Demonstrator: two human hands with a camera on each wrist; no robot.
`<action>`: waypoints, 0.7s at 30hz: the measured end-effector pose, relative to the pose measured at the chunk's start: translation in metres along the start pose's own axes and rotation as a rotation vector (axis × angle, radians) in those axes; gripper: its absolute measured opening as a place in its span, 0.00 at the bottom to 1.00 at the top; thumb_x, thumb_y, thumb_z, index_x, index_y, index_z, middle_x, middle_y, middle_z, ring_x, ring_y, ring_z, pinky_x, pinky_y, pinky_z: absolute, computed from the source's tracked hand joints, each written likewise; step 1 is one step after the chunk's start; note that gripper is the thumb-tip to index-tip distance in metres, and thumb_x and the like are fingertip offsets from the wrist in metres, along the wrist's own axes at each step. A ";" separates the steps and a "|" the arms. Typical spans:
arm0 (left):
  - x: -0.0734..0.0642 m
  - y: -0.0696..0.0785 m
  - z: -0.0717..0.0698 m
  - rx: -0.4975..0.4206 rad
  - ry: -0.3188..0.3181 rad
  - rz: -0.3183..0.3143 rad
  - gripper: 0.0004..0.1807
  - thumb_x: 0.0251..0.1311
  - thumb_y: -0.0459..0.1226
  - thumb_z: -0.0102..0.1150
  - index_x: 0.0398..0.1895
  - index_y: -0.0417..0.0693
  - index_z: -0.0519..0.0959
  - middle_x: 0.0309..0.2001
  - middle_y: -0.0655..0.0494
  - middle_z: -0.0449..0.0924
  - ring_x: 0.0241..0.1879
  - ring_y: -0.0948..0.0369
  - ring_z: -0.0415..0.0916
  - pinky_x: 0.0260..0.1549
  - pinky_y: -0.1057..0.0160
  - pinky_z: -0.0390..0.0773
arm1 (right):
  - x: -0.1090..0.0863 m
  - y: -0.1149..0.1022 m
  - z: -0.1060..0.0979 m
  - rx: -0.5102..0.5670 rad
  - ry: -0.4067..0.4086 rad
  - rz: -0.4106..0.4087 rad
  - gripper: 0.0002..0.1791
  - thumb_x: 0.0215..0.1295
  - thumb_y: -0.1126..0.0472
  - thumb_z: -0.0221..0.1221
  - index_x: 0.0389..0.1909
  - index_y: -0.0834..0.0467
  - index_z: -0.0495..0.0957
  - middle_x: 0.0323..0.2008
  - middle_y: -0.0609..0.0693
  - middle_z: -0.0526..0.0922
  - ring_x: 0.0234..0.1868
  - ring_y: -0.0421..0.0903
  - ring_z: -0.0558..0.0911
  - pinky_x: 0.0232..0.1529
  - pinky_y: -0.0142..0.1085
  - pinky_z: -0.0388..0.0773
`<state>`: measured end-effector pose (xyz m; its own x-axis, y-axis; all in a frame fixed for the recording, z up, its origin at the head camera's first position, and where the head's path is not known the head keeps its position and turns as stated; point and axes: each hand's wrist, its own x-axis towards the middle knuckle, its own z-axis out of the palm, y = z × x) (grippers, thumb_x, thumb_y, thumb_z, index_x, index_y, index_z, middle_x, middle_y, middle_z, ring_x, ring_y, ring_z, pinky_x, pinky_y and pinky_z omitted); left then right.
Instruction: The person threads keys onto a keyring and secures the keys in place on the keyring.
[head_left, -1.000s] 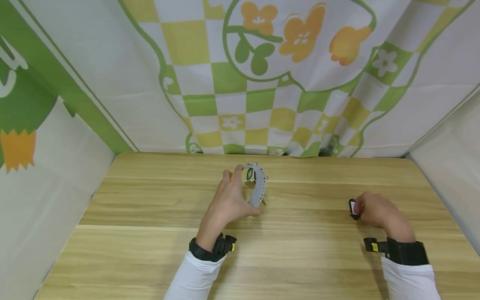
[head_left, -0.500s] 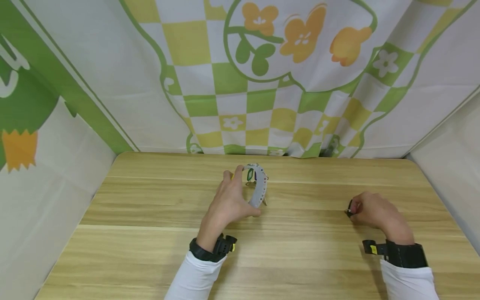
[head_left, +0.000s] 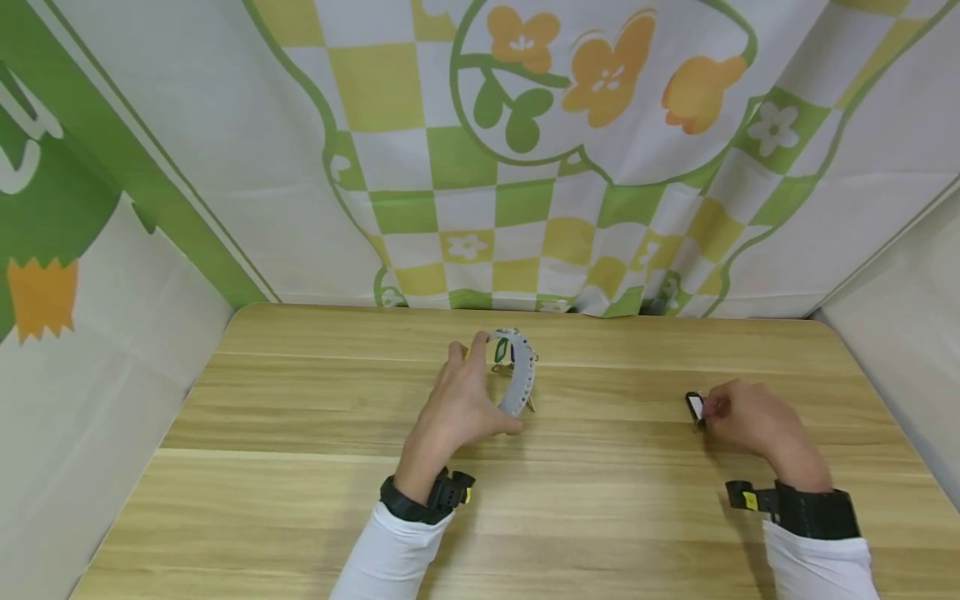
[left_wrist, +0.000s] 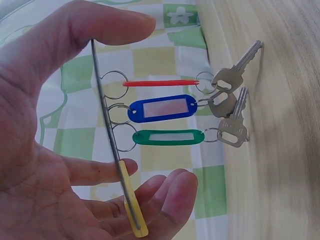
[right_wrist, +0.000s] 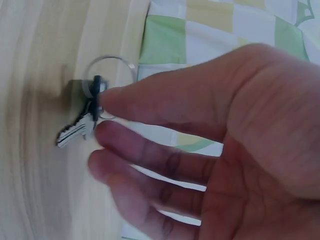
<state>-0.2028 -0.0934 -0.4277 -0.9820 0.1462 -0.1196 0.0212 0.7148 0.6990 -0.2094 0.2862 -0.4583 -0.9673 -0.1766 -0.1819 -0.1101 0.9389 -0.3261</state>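
My left hand [head_left: 459, 400] grips a grey curved strip with holes [head_left: 521, 375] between thumb and fingers, upright above the table. In the left wrist view the strip stands edge-on, with a yellow piece [left_wrist: 131, 202] at its lower end. From its rings hang a red key tag [left_wrist: 161, 83], a blue key tag [left_wrist: 175, 109] and a green key tag [left_wrist: 150, 137], each with a silver key. Farther right, my right hand [head_left: 757, 421] pinches a black key tag [head_left: 696, 406] with a white label. A silver key [right_wrist: 72, 132] and a split ring [right_wrist: 112, 57] hang on it.
Both hands are over a wooden table [head_left: 600, 517]. A green-and-white checked curtain [head_left: 517, 200] hangs along its far edge, and pale cloth walls [head_left: 907, 317] stand at the sides. Each wrist wears a black strap [head_left: 817, 512] with a small camera.
My right hand has turned the black key tag edge-on and then face-on again, and the tag now sits slightly farther left and up. My left hand stays in place with the strip.
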 end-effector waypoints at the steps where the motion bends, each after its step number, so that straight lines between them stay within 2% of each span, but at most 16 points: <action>1: 0.000 0.000 0.000 0.001 0.001 0.002 0.70 0.32 0.40 0.87 0.81 0.44 0.51 0.73 0.27 0.51 0.63 0.37 0.67 0.57 0.40 0.73 | -0.001 0.000 -0.001 0.005 0.019 -0.003 0.01 0.56 0.66 0.65 0.30 0.57 0.83 0.29 0.50 0.82 0.29 0.46 0.76 0.27 0.42 0.72; 10: 0.000 0.000 0.002 0.011 0.005 0.014 0.70 0.31 0.40 0.87 0.80 0.43 0.52 0.71 0.27 0.54 0.59 0.38 0.69 0.55 0.41 0.75 | 0.000 -0.014 -0.008 0.070 0.258 -0.068 0.03 0.61 0.64 0.66 0.32 0.60 0.85 0.26 0.48 0.84 0.27 0.44 0.80 0.28 0.41 0.73; 15: 0.001 0.000 0.003 0.015 0.007 0.019 0.70 0.31 0.40 0.87 0.80 0.42 0.52 0.70 0.28 0.56 0.56 0.40 0.71 0.53 0.42 0.76 | 0.002 -0.030 -0.011 0.118 0.387 -0.079 0.03 0.62 0.66 0.65 0.34 0.63 0.85 0.27 0.52 0.85 0.28 0.49 0.82 0.30 0.42 0.75; 21: 0.001 0.000 0.003 0.015 0.007 0.014 0.70 0.31 0.40 0.87 0.80 0.43 0.52 0.70 0.28 0.56 0.56 0.40 0.71 0.53 0.42 0.76 | 0.005 -0.052 -0.012 0.174 0.474 -0.097 0.04 0.63 0.65 0.66 0.34 0.62 0.85 0.29 0.55 0.86 0.31 0.54 0.85 0.30 0.41 0.75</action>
<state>-0.2028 -0.0911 -0.4293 -0.9828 0.1516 -0.1052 0.0377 0.7229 0.6900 -0.2115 0.2397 -0.4310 -0.9562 -0.0691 0.2844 -0.2039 0.8544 -0.4779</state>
